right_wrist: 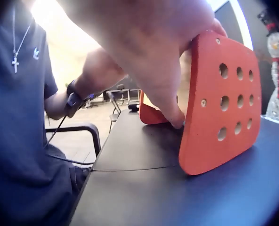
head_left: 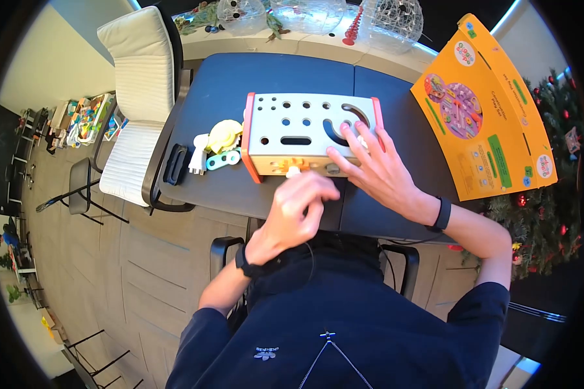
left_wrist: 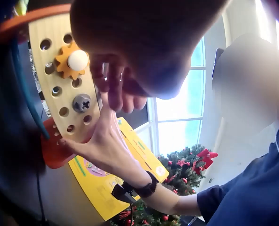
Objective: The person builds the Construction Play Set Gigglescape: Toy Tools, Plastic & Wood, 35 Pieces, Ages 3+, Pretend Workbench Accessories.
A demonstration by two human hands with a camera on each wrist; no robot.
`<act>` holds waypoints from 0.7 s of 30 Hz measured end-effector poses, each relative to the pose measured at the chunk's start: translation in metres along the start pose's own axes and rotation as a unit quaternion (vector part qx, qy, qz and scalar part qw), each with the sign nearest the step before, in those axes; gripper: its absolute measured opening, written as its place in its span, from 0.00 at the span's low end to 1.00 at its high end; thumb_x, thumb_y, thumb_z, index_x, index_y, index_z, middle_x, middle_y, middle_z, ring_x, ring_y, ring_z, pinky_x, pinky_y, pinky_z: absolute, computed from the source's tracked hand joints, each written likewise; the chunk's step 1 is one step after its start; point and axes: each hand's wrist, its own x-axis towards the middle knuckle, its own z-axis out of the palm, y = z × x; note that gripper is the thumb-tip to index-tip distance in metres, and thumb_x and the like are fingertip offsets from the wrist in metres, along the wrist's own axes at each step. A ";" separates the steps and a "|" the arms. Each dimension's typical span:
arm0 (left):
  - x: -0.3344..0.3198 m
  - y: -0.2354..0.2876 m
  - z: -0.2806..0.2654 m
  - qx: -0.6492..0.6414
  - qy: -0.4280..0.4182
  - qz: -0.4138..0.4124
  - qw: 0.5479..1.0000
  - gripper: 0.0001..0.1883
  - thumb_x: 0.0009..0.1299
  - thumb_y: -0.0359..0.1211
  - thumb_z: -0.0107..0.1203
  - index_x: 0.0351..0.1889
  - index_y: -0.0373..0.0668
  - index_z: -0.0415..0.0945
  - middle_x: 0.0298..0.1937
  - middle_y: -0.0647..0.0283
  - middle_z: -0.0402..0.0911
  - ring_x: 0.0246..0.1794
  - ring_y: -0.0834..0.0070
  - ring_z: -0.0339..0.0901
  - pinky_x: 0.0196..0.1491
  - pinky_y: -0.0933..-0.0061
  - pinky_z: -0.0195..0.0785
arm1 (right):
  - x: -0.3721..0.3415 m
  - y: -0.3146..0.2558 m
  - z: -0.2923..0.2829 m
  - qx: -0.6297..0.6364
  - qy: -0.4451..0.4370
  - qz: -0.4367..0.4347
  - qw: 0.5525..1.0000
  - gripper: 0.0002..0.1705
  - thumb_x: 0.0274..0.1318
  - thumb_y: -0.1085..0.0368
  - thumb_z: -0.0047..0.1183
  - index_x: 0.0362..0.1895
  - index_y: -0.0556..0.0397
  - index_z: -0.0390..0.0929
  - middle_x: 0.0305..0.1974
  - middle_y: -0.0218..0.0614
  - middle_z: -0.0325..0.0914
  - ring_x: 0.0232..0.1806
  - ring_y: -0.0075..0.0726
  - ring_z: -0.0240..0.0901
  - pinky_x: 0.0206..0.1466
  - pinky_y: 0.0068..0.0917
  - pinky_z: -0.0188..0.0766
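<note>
A toy workbench (head_left: pixel 272 126) with a pale, holed top and red end panels (right_wrist: pixel 224 146) stands on the table. An orange gear (left_wrist: pixel 63 62) with a round white knob (left_wrist: pixel 78 60) at its centre sits on its wooden front face, and a grey cross-slotted screw (left_wrist: pixel 82 103) is in the same face. My left hand (head_left: pixel 298 207) is beside the gear, fingers loosely curled, with nothing visible between them. My right hand (head_left: pixel 383 168) rests on the workbench at its right end, straight fingers spread over the top near the curved slots, thumb (left_wrist: pixel 73 145) against the front face.
Left of the workbench lie a yellow gear-like piece (head_left: pixel 225 135), a teal holed strip (head_left: pixel 222 160) and white pieces (head_left: pixel 199 152). A black object (head_left: pixel 176 163) is near the table's left edge. A large orange box (head_left: pixel 499 117) stands at the right; a white chair (head_left: pixel 139 117) is at the left.
</note>
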 end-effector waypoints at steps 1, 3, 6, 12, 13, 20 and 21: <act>-0.012 0.003 -0.004 0.006 -0.063 -0.023 0.998 0.16 0.58 0.13 0.51 0.39 0.38 0.81 0.35 0.59 0.84 0.37 0.62 0.83 0.42 0.62 0.72 | 0.000 -0.002 0.003 0.011 0.017 0.014 1.000 0.50 0.59 0.56 0.63 0.84 0.32 0.54 0.79 0.51 0.58 0.79 0.62 0.56 0.77 0.65 0.57; -0.034 0.003 -0.005 0.012 -0.142 -0.055 0.988 0.15 0.60 0.14 0.51 0.40 0.39 0.81 0.35 0.60 0.84 0.37 0.62 0.83 0.43 0.62 0.73 | 0.004 -0.009 0.011 0.032 0.056 0.037 0.997 0.51 0.59 0.61 0.62 0.85 0.29 0.53 0.80 0.48 0.57 0.80 0.60 0.55 0.76 0.67 0.57; -0.059 -0.002 -0.005 -0.041 -0.212 -0.182 0.959 0.14 0.66 0.16 0.51 0.46 0.36 0.81 0.41 0.56 0.84 0.42 0.59 0.84 0.49 0.60 0.76 | 0.009 -0.015 0.022 -0.049 0.086 0.030 0.995 0.52 0.59 0.60 0.63 0.85 0.25 0.53 0.80 0.44 0.57 0.81 0.56 0.54 0.76 0.67 0.57; -0.071 -0.007 -0.004 -0.072 -0.225 -0.252 0.938 0.15 0.72 0.17 0.48 0.52 0.34 0.80 0.46 0.53 0.84 0.47 0.60 0.84 0.54 0.62 0.77 | 0.019 -0.006 0.030 -0.040 0.120 0.015 0.992 0.50 0.53 0.62 0.66 0.81 0.29 0.60 0.76 0.47 0.63 0.78 0.54 0.60 0.74 0.63 0.59; -0.069 -0.005 -0.007 -0.061 -0.214 -0.258 0.940 0.14 0.73 0.17 0.48 0.53 0.34 0.81 0.46 0.54 0.84 0.48 0.61 0.84 0.55 0.63 0.76 | 0.022 -0.006 0.027 -0.005 0.128 0.027 0.991 0.51 0.51 0.62 0.68 0.80 0.29 0.61 0.75 0.48 0.64 0.77 0.54 0.61 0.73 0.62 0.59; -0.069 -0.016 -0.019 -0.066 -0.087 -0.346 0.932 0.18 0.80 0.23 0.49 0.67 0.36 0.74 0.60 0.53 0.83 0.63 0.64 0.81 0.67 0.63 0.71 | 0.027 -0.013 -0.044 0.267 0.127 0.175 0.939 0.55 0.38 0.57 0.77 0.74 0.45 0.67 0.67 0.51 0.72 0.73 0.57 0.66 0.70 0.53 0.63; -0.069 -0.017 -0.020 -0.078 -0.076 -0.357 0.928 0.20 0.81 0.25 0.49 0.71 0.36 0.70 0.66 0.52 0.81 0.69 0.62 0.78 0.72 0.61 0.69 | 0.024 -0.011 -0.049 0.327 0.098 0.213 0.916 0.54 0.39 0.57 0.77 0.74 0.46 0.68 0.66 0.52 0.72 0.72 0.58 0.67 0.70 0.52 0.64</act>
